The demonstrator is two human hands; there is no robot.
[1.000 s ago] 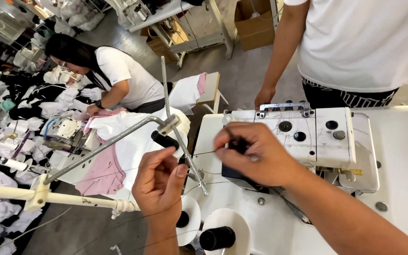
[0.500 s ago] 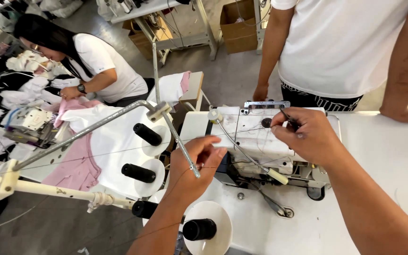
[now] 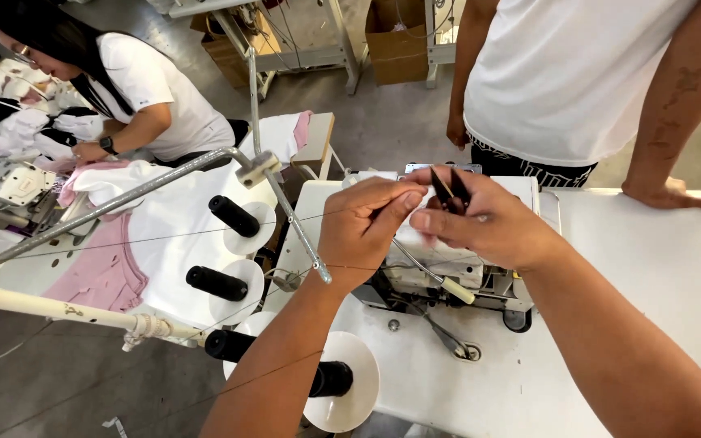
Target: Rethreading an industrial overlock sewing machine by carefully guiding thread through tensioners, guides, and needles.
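Left hand (image 3: 367,227) is pinching a thin thread (image 3: 204,235), fingers together; right hand (image 3: 488,223), at three o'clock, is clamping black snips (image 3: 450,188) above the sewing machine (image 3: 480,280)

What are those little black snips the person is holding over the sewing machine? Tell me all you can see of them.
The thread snips are small and black, with two slim pointed blades that look like dark metal. The blades stand slightly apart in a narrow V, tips pointing up and away from the person. The right hand grips the lower end, which the fingers hide, so the handle cannot be made out. They are held in the air above the white sewing machine, close to the left hand, which pinches a fine thread beside them.
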